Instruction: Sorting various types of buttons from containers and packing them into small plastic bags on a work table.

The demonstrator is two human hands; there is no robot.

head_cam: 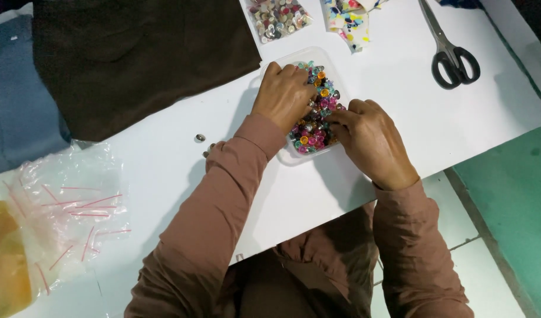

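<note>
A shallow clear plastic tray [290, 156] on the white table holds a heap of small coloured buttons [321, 112]. My left hand [284, 94] rests palm down over the tray's left side, fingers curled into the buttons. My right hand [370, 140] reaches in from the right, its fingertips pinched among the buttons near the middle. Whether a single button is held between the fingers is hidden. Both arms wear brown-pink sleeves.
Black-handled scissors [453, 56] lie at the upper right. A clear bag of buttons [277, 17] and a patterned cloth scrap [348, 17] sit at the top. Dark brown fabric [141, 59] covers the upper left. Small zip bags [70, 212] lie at left, a loose metal button [200, 138] nearby.
</note>
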